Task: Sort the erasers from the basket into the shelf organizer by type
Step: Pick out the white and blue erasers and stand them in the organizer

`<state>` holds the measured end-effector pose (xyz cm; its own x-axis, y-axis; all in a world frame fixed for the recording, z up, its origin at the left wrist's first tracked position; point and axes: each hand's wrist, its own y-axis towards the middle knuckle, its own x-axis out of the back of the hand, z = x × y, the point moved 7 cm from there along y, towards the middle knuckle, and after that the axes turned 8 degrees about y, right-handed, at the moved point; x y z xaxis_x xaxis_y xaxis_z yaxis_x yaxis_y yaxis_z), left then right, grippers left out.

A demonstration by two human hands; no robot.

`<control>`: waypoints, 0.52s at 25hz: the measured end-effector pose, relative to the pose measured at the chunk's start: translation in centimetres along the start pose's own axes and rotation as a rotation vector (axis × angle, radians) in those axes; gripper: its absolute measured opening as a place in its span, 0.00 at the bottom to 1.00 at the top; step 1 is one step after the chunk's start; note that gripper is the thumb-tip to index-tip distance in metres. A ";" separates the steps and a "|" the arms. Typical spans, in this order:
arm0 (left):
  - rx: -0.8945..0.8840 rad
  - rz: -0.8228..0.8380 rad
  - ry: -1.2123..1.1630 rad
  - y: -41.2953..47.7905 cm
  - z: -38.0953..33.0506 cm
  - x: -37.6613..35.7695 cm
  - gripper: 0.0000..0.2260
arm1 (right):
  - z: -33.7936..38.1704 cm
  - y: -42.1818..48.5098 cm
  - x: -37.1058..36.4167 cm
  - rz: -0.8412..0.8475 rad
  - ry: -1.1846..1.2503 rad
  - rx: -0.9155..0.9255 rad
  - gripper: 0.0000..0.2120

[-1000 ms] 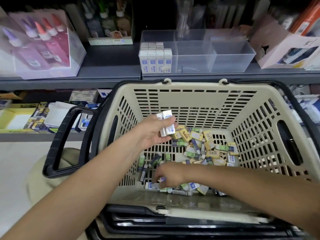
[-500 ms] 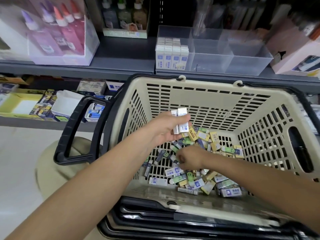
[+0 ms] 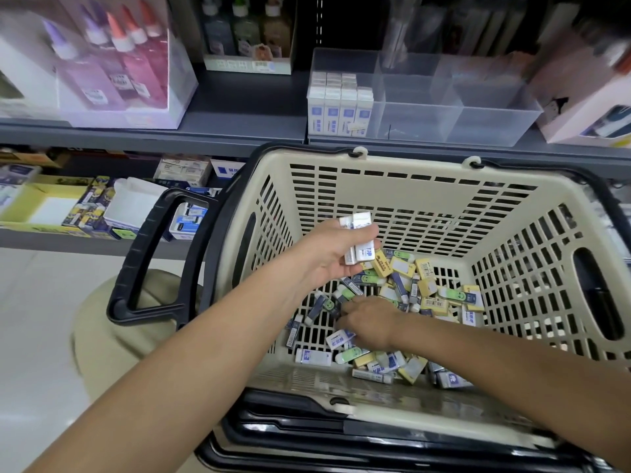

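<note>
A beige slotted basket (image 3: 403, 186) with black handles holds a heap of loose erasers (image 3: 420, 291): white-and-blue, yellow, and green-sleeved ones. My left hand (image 3: 331, 254) hovers inside the basket and grips two white erasers with blue labels (image 3: 358, 240). My right hand (image 3: 370, 320) is down among the erasers on the basket floor, fingers curled over a white-and-blue eraser (image 3: 339, 337); whether it holds it is hidden. On the shelf behind stands a clear organizer (image 3: 471, 97), its left compartment packed with upright white-and-blue erasers (image 3: 339, 107). Its other compartments look bare.
A clear box of glue bottles (image 3: 112, 59) stands at the shelf's left, a pink box (image 3: 587, 100) at its right. The lower shelf holds a yellow tray (image 3: 41, 206) and small boxes (image 3: 184, 170). The black basket handle (image 3: 150, 254) juts out to the left.
My right hand has moved from the near edge of the heap further in and to the right. My left hand keeps the two white erasers; the view has shifted slightly.
</note>
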<state>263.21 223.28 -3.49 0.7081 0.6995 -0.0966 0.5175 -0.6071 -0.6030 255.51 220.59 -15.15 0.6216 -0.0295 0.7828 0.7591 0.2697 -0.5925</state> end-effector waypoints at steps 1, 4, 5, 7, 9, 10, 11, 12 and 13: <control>-0.002 -0.002 -0.004 0.0 0.0 0.1 0.04 | 0.0 0.2 0.0 -0.002 -0.015 -0.005 0.19; -0.013 -0.022 -0.036 0.1 -0.2 0.5 0.04 | 0.2 0.4 0.3 -0.040 -0.026 0.005 0.18; -0.017 -0.031 -0.046 0.1 -0.2 0.7 0.04 | 0.1 0.5 0.3 -0.049 0.002 0.005 0.18; -0.021 -0.042 -0.053 0.3 -0.3 0.8 0.04 | -0.4 0.7 0.2 -0.046 0.089 -0.008 0.18; -0.021 -0.048 -0.050 0.5 -0.1 0.8 0.04 | -1.2 0.6 0.3 -0.049 0.199 -0.010 0.16; -0.021 -0.054 -0.050 0.7 0.0 0.9 0.04 | -1.6 0.5 0.4 -0.052 0.294 -0.013 0.14; -0.023 -0.060 -0.049 0.9 0.1 1.0 0.05 | -2.0 0.2 0.5 -0.052 0.411 -0.021 0.12; -0.024 -0.065 -0.045 1.1 0.2 1.1 0.05 | -2.4 -0.2 0.8 -0.057 0.525 -0.033 0.09; -0.022 -0.071 -0.032 1.2 0.3 1.2 0.05 | -3.0 -0.7 1.5 -0.077 0.623 -0.049 0.08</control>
<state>264.56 223.53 -4.63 0.6535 0.7527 -0.0793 0.5771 -0.5633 -0.5913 256.52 217.44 -14.19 0.5494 -0.6067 0.5745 0.8051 0.2005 -0.5582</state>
